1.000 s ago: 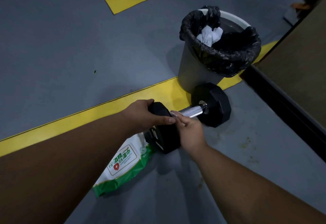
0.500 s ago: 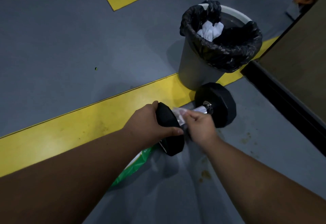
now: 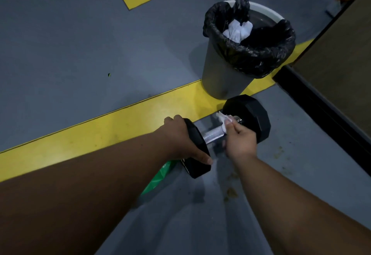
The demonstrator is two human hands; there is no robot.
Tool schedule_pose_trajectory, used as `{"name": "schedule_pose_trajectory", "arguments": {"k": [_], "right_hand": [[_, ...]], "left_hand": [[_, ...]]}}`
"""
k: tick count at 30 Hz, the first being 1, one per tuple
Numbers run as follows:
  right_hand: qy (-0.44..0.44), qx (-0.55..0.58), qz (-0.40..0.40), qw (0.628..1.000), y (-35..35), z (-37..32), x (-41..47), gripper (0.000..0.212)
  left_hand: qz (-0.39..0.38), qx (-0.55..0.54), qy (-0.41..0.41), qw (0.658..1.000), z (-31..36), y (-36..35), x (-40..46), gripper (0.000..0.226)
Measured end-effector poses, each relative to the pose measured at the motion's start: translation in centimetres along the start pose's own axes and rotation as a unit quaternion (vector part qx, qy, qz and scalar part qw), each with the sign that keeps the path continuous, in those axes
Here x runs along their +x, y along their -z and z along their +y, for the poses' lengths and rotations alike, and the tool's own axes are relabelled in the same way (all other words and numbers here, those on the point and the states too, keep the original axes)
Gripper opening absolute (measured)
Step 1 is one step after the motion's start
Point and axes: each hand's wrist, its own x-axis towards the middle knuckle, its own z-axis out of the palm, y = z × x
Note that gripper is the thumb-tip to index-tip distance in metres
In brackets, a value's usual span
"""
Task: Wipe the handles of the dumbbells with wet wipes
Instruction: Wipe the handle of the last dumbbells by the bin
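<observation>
On the grey floor (image 3: 70,57) with its yellow line (image 3: 100,132), we clamp our left hand (image 3: 180,140) around the dumbbell (image 3: 248,117)'s near head, likely steadying it, while our right hand (image 3: 240,143) pinches a wet wipe (image 3: 224,121) against the chrome handle (image 3: 212,135). Under our left arm the green wipe pack (image 3: 158,178) is mostly hidden.

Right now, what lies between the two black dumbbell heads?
In the head view, the chrome handle, with the right hand gripping a white wet wipe on it.
</observation>
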Motion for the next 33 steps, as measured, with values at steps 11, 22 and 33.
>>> {"name": "schedule_pose_trajectory", "arguments": {"k": [11,22,33], "right_hand": [[-0.011,-0.026,-0.026,0.999,0.4,-1.0,-0.2,0.022],[0.006,-0.079,-0.014,0.997,0.4,-0.5,0.6,0.026],[0.039,-0.118,-0.038,0.992,0.6,-0.4,0.2,0.026]], "left_hand": [[0.001,-0.034,-0.009,0.999,-0.5,-0.2,0.6,0.122],[0.011,-0.036,-0.016,0.999,-0.6,-0.4,0.5,0.12],[0.008,-0.093,-0.03,0.995,-0.9,-0.5,0.6,0.134]]}}
